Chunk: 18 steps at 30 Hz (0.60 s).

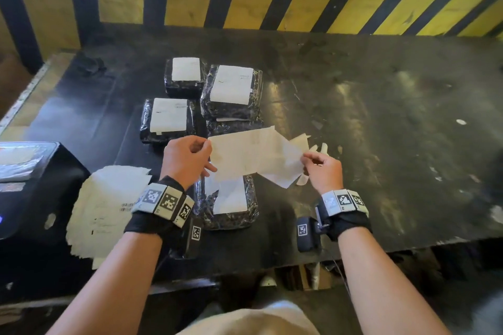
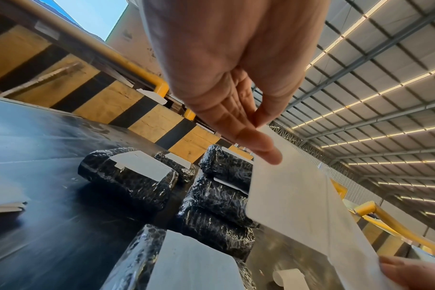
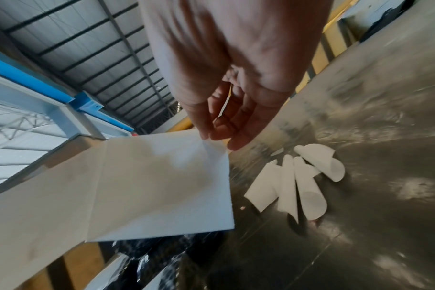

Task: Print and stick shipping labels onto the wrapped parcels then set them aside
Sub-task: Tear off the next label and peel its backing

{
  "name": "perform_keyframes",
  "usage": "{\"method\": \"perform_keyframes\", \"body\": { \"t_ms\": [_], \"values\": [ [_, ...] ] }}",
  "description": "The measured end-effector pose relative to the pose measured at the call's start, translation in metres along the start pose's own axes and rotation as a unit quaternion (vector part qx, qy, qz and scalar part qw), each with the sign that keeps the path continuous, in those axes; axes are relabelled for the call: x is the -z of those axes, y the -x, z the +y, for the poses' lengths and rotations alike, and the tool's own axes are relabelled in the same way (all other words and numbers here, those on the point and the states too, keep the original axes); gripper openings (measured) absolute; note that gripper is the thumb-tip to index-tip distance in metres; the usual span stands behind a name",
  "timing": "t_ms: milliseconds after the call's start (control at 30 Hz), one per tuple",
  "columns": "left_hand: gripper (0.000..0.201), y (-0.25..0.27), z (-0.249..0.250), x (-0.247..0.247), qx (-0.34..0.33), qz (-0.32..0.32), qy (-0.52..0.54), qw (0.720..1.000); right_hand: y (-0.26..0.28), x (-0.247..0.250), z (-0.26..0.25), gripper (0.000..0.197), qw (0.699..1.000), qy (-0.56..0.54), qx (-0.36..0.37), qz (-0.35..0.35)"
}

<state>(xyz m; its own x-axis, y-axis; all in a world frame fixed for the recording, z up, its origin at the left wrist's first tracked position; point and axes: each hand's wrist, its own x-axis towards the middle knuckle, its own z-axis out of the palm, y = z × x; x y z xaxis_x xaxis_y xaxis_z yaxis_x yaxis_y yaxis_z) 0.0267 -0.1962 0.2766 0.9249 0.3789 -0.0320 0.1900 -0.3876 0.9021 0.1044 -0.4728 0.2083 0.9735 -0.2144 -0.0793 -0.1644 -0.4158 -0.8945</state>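
Observation:
I hold a white label sheet (image 1: 245, 153) in the air between both hands. My left hand (image 1: 207, 151) pinches its left edge, thumb on top (image 2: 262, 125). My right hand (image 1: 306, 160) pinches the right corner, where a second white layer (image 1: 283, 171) folds away from the sheet (image 3: 162, 186). Right below the sheet lies a black-wrapped parcel (image 1: 231, 204) with a white label on it. Three more labelled black parcels (image 1: 231, 91) (image 1: 183, 76) (image 1: 168, 121) lie further back on the table; another one (image 1: 234, 125) is mostly hidden behind the sheet.
A black label printer (image 1: 30, 185) stands at the left front of the dark table (image 1: 381, 117). A stack of printed sheets (image 1: 109, 207) lies beside it. Curled white backing scraps (image 3: 303, 182) lie just right of my right hand. A yellow-and-black striped barrier (image 1: 299, 0) runs behind the table.

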Motion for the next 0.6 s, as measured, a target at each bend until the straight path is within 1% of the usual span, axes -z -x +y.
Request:
{"method": "perform_keyframes", "body": {
  "t_ms": [133,233,333,433,600],
  "values": [
    [0.013,-0.011,0.005,-0.003,0.0,0.01,0.013,1.0,-0.02,0.003,0.007,0.017,0.999,-0.015,-0.027,0.017],
    [0.012,-0.02,0.005,-0.006,0.012,0.019,0.024,0.999,-0.037,0.006,0.007,0.016,0.997,-0.041,-0.058,0.02],
    [0.014,-0.029,0.006,-0.009,0.025,0.027,0.035,0.999,-0.056,0.008,0.011,0.014,0.996,-0.037,-0.072,0.024],
    [0.014,-0.033,0.008,-0.017,0.024,0.034,0.042,0.998,-0.073,0.009,0.018,0.01,0.996,-0.022,-0.081,0.026],
    [0.013,-0.034,0.01,-0.028,0.018,0.051,0.022,0.998,-0.088,0.009,0.033,0.019,0.992,0.002,-0.122,0.014]
  ]
}}
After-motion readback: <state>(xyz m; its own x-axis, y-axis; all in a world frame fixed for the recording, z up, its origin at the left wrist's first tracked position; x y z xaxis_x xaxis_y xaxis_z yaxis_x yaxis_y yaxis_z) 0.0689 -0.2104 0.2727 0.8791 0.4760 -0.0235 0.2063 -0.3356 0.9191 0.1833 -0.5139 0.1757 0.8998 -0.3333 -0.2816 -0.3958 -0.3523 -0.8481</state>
